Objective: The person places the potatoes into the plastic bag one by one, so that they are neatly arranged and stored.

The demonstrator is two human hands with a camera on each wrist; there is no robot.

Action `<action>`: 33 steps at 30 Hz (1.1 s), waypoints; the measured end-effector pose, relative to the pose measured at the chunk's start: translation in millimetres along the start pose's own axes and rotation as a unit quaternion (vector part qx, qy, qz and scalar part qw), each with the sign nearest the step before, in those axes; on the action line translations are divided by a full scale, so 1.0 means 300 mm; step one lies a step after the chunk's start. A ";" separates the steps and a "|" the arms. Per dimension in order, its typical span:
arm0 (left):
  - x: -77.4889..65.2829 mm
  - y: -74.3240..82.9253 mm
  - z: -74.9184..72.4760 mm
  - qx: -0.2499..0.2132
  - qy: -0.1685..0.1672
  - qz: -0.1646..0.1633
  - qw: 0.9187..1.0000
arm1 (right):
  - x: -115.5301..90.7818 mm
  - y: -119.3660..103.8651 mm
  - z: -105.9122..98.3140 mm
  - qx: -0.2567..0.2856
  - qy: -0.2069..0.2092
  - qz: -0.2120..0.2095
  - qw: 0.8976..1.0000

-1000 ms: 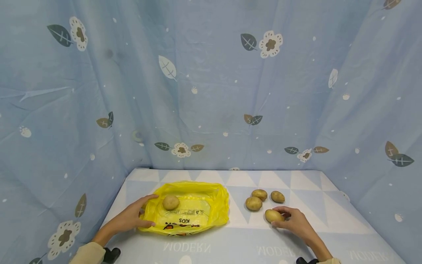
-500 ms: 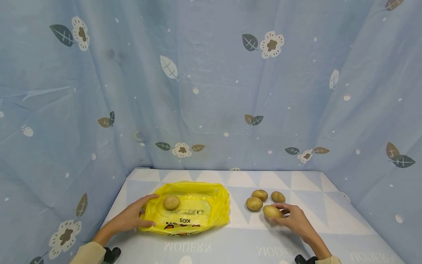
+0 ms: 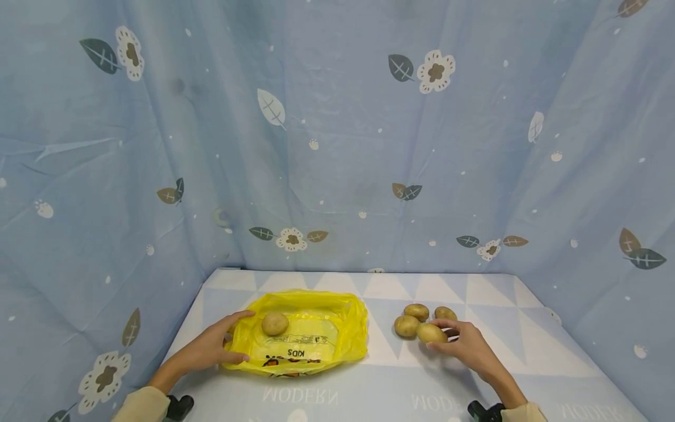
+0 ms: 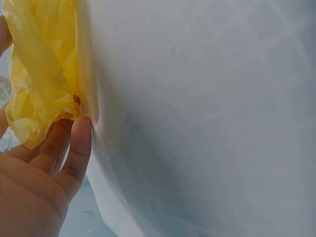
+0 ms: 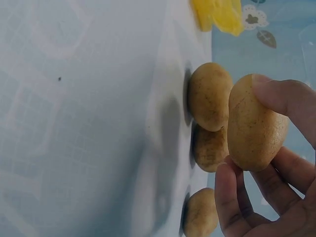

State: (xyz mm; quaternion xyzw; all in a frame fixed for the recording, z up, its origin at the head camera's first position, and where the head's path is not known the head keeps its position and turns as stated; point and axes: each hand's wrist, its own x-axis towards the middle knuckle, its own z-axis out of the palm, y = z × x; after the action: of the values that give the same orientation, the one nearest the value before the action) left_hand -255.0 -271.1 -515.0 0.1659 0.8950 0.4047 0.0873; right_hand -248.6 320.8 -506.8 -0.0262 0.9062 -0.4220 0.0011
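Observation:
A yellow plastic bag (image 3: 343, 337) lies with its mouth spread wide on the left of the table. One potato (image 3: 275, 323) rests in it. My left hand (image 3: 211, 343) holds the bag's left end, thumb at the near side and fingers at the far side; in the left wrist view the crinkled film (image 4: 42, 74) sits between the fingers. On the right, my right hand (image 3: 466, 346) grips a potato (image 5: 254, 126) between thumb and fingertips, raised over the table. Three more potatoes lie just beyond it: one at the left (image 3: 406, 326), one behind (image 3: 416, 312), one at the right (image 3: 445, 313).
The table is covered by a blue and white triangle-patterned cloth (image 3: 369, 381) with printed lettering. A blue curtain (image 3: 337, 146) with leaves and flowers stands behind and along both sides. A dark strap device (image 3: 179, 407) sits on the left wrist.
My right hand has lifted its potato off the cloth and carried it slightly left and away from me, close to the other potatoes. The left hand and the bag stay still.

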 end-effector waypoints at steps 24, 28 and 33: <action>-0.004 0.004 0.000 0.001 0.003 -0.005 1.000 | 0.039 -0.085 0.040 0.034 -0.006 -0.047 0.998; -0.004 0.005 0.000 0.001 0.002 0.000 1.000 | 0.051 -0.098 0.047 0.033 -0.007 -0.067 0.997; 0.000 0.000 0.000 0.001 0.003 0.011 1.000 | 0.067 -0.113 0.052 0.041 -0.021 -0.085 0.995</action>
State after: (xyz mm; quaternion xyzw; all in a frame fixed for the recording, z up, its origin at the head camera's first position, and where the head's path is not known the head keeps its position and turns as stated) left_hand -255.0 -271.0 -514.8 0.1751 0.8937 0.4052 0.0801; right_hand -266.6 286.0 -490.4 -0.1120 0.8825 -0.4566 -0.0152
